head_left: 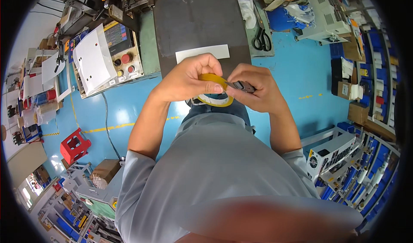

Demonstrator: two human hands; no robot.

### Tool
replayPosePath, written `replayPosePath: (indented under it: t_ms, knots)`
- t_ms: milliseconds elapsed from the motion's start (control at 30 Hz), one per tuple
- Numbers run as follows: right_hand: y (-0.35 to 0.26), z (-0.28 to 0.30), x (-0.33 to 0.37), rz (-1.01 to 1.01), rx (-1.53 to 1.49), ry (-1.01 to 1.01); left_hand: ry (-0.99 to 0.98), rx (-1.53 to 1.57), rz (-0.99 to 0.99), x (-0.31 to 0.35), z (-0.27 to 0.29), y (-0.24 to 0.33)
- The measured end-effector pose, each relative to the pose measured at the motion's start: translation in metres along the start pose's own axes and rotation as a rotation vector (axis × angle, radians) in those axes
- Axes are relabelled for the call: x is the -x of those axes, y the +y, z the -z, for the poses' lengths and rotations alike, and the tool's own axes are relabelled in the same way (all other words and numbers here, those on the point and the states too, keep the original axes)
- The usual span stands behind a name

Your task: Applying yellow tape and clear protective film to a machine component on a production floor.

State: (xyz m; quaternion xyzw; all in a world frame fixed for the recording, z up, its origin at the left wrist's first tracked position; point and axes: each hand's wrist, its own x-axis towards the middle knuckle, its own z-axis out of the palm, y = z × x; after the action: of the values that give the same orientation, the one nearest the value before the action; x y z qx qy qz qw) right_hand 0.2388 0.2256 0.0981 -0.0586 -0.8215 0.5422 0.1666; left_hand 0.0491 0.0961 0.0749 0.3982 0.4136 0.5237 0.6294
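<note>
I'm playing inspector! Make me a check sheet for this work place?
Surface: dark plate with a white strip lying on it.
Job's things: yellow tape roll; small dark tool, exact kind unclear.
Clutter: black-handled scissors and crumpled white material, right of the plate.
Hands: left hand holds the roll; right hand holds the tool.
Cables: grey cable along the floor, left.
Surroundings: blue floor, red stool, button panel.

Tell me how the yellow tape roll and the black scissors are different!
The tape roll is yellow, but the scissors are black. The tape roll is one big ring; the scissors have two smaller handle loops. The left hand holds the tape roll, while the scissors lie on a green surface. Both have openings in them.
</note>
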Motion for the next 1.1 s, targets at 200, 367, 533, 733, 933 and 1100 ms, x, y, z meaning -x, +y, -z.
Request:
replayPosePath:
  t_ms: [200, 367, 533, 733, 933, 1100]
  knots:
    - [0.027, 0.022, -0.017, -0.007, -0.055, -0.049, 0.069, 0.101, -0.014, -0.025, 0.005, -0.006]
    - [0.061, 0.059, -0.033, 0.119, -0.112, -0.160, 0.111, 0.122, -0.028, -0.054, 0.000, -0.013]
    - [0.082, 0.091, -0.060, 0.225, -0.147, -0.266, 0.146, 0.206, -0.013, -0.083, -0.003, -0.008]
    - [0.088, 0.118, -0.078, 0.189, 0.001, -0.394, 0.213, 0.059, -0.028, -0.110, -0.008, 0.002]
    - [0.087, 0.133, -0.083, 0.124, -0.097, -0.383, 0.205, 0.148, -0.009, -0.117, -0.002, 0.006]
    - [0.085, 0.137, -0.088, 0.187, -0.095, -0.378, 0.203, 0.105, -0.055, -0.119, -0.004, 0.008]
